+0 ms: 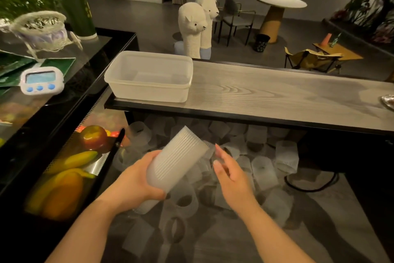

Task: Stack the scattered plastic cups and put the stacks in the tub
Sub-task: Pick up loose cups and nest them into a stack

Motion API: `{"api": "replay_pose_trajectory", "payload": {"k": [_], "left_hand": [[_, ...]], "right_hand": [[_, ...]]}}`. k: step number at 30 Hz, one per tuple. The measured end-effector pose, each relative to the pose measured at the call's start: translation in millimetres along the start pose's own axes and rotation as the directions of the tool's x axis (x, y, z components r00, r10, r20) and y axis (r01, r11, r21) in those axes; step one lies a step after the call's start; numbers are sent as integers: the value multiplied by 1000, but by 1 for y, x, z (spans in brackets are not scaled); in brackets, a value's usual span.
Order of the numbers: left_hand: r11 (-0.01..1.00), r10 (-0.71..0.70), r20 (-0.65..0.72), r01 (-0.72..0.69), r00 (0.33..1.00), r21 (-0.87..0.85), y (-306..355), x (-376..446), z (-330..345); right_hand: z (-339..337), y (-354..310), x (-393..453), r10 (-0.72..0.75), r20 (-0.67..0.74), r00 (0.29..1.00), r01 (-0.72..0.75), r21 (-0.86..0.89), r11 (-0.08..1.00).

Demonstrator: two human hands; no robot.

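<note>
My left hand (136,179) came in from the near left, forearm angled up toward the middle, and its fingers and thumb were curled round the lower end of a tilted stack of frosted translucent plastic cups (179,160). The stack leaned up and to the right from my palm, its far end pointing toward the underside of the counter. My right hand (229,169) reached in from the near right, palm turned toward the stack, fingers loosely extended and slightly spread, just beside the stack's upper end. Something clear and blurred sat at those fingertips; I could not tell whether I was pinching it.

Below both hands, many loose frosted plastic cups (264,172) lay scattered on their sides across the grey lower surface, reaching back under the shelf. The empty translucent rectangular plastic tub (149,90) stood on the far left end of the grey wood-grain counter (277,94), well apart from my hands. To the left, a black mesh tray held yellow bananas (74,159) and a red-green apple (93,137). Further left, a white digital timer with blue buttons (41,80) rested on the dark glass top.
</note>
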State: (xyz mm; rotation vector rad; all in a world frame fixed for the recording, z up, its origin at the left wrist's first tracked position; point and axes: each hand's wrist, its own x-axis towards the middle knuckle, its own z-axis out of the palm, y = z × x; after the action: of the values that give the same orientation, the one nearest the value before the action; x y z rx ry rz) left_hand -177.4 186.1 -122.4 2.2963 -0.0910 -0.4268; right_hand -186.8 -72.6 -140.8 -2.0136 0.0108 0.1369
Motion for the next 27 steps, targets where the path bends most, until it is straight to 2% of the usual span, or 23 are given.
{"api": "replay_pose_trajectory", "payload": {"k": [1,3,5,6,8,10,13,15,16,18,20,22,25,27], "left_hand": [[1000,-18,-23,18,1000,3,-4,-2,-1],[999,-51,-61,52,997,13,-11,-6,-3],[997,-65,-66,67,996,26,-14,-9,-4],[997,-65,-59,67,996,37,-14,-11,-3],[997,-55,-42,57,998,45,-16,-15,-3],[998,-44,-30,45,999,46,-19,-17,-2],[997,-51,-12,51,999,57,-22,-19,-1],[996,-53,4,52,999,71,-21,-19,1],[996,-52,15,51,999,77,-20,-18,3],[995,-52,49,48,997,89,-17,-15,6],[993,-47,106,35,993,113,-13,-11,11],[991,-26,163,3,986,136,-5,-7,16],[988,24,201,-55,979,147,11,0,25],[985,44,205,-77,978,156,22,5,30]], "right_hand": [[12,9,-1,42,-20,999,-44,-128,991],[39,24,-4,190,120,974,-123,-423,898],[69,43,-4,309,285,908,-105,-558,823],[79,50,-4,332,320,887,-96,-576,812],[90,61,-1,340,302,891,-156,-499,853],[89,68,0,358,194,914,-262,-393,881],[70,79,0,258,12,966,-220,-481,849],[50,74,3,200,-139,970,-243,-489,838],[37,66,3,156,-230,961,-247,-454,856],[12,55,6,87,-418,904,-218,-277,936],[-11,40,11,99,-512,853,-165,-85,983],[-31,26,13,86,-481,873,-109,-19,994],[-50,14,10,33,-312,949,-71,-111,991],[-57,8,5,-2,-175,985,-17,-107,994]]}}
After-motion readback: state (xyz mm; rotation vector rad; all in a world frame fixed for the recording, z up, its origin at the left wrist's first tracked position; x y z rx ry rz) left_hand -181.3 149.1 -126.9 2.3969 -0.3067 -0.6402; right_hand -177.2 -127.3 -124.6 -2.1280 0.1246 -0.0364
